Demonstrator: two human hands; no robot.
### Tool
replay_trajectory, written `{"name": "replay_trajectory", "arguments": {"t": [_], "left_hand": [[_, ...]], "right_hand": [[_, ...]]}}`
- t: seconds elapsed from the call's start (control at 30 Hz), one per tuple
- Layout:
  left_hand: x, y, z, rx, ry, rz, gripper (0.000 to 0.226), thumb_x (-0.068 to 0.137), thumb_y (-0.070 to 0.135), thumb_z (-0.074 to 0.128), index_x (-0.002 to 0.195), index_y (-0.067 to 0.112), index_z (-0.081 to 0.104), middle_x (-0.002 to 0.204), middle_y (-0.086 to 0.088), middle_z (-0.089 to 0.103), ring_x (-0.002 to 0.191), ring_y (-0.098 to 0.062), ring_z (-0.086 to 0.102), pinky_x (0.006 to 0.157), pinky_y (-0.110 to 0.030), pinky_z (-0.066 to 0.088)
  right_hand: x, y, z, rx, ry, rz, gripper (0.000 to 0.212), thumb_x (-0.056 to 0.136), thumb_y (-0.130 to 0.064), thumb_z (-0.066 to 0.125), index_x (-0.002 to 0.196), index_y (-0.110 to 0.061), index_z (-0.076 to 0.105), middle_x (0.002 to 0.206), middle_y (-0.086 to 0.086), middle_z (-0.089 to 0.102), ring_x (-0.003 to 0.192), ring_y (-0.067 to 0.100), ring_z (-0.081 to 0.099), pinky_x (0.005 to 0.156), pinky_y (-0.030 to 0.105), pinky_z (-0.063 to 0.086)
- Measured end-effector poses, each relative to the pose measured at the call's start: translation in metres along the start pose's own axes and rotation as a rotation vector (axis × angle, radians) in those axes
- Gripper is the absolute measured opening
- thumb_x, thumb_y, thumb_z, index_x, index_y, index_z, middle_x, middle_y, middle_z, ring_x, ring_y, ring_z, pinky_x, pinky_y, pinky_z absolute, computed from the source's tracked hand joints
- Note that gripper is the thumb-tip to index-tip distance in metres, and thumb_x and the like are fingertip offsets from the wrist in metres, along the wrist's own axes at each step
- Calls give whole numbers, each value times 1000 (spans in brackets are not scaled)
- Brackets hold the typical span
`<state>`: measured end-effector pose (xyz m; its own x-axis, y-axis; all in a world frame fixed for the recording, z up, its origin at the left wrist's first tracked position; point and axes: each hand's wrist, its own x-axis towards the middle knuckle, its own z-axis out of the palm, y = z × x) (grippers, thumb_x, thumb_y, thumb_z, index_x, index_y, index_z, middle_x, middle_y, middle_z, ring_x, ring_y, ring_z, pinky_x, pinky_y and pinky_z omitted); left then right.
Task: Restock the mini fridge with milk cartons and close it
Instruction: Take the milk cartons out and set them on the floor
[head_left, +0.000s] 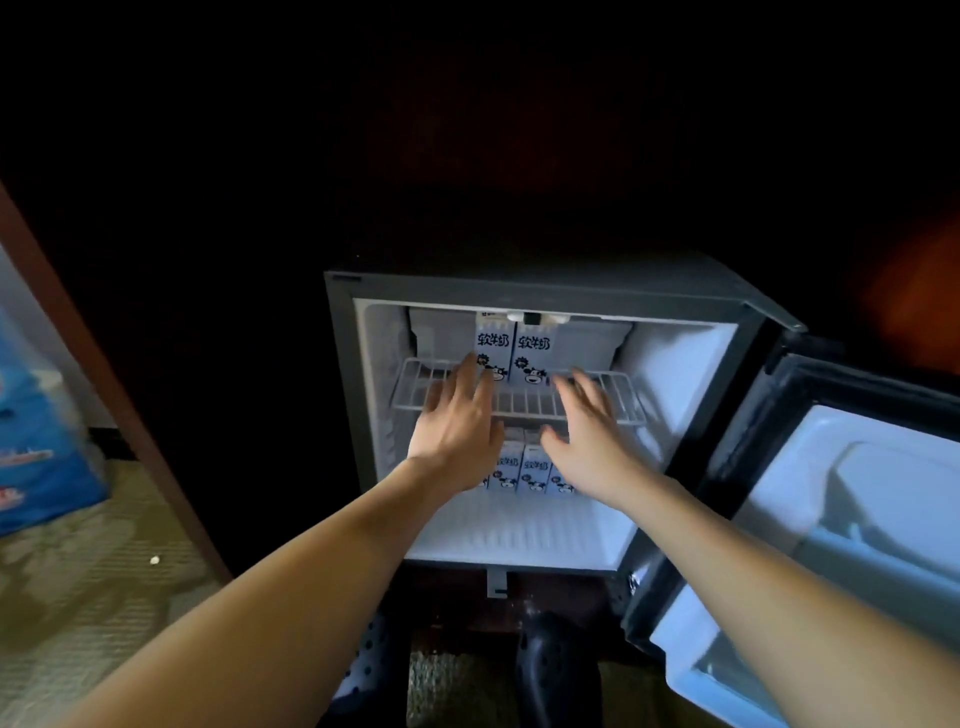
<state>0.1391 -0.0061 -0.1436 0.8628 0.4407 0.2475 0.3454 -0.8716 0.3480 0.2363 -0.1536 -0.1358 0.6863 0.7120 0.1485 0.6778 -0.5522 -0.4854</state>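
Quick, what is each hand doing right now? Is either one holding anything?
Left hand: open, fingers straight, holding nothing, in front of the wire shelf.
Right hand: open, fingers spread, holding nothing.

The upper cartons, standing just beyond the fingertips of the left grip and the right grip, each carry three large dark Chinese characters that seem to read 软牛奶, above a cartoon cow. The lower cartons, below and between both grips, repeat the print, too small to read. Far left of the left grip, a blue pack bears blurred white lettering.
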Motion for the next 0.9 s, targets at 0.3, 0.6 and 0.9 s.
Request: {"name": "replay_trajectory", "arguments": {"t": [0.3, 0.6, 0.9], "left_hand": [[57, -7, 27, -369, 251, -149, 41, 94, 24, 47, 131, 26, 29, 112, 0, 58, 88, -23, 61, 73, -48, 57], [63, -6, 41, -400, 356, -193, 34, 99, 53, 40, 128, 34, 44, 119, 10, 58, 100, -15, 60, 85, -42, 52], [32, 4, 30, -502, 368, -228, 41, 88, 67, 48, 96, 26, 50, 85, 5, 57, 82, -23, 58, 80, -46, 51]], "right_hand": [[62, 12, 26, 123, 83, 19, 81, 100, -25, 55, 159, -20, 0, 164, 8, 21, 145, 28, 34, 114, 41, 35], [74, 10, 32, 335, 294, 54, 63, 93, -58, 44, 148, -31, 30, 121, 5, 53, 113, 24, 54, 97, 46, 47], [33, -5, 16, 371, 374, 107, 47, 89, -62, 48, 105, -18, 51, 106, 2, 59, 102, 25, 57, 93, 47, 47]]}}
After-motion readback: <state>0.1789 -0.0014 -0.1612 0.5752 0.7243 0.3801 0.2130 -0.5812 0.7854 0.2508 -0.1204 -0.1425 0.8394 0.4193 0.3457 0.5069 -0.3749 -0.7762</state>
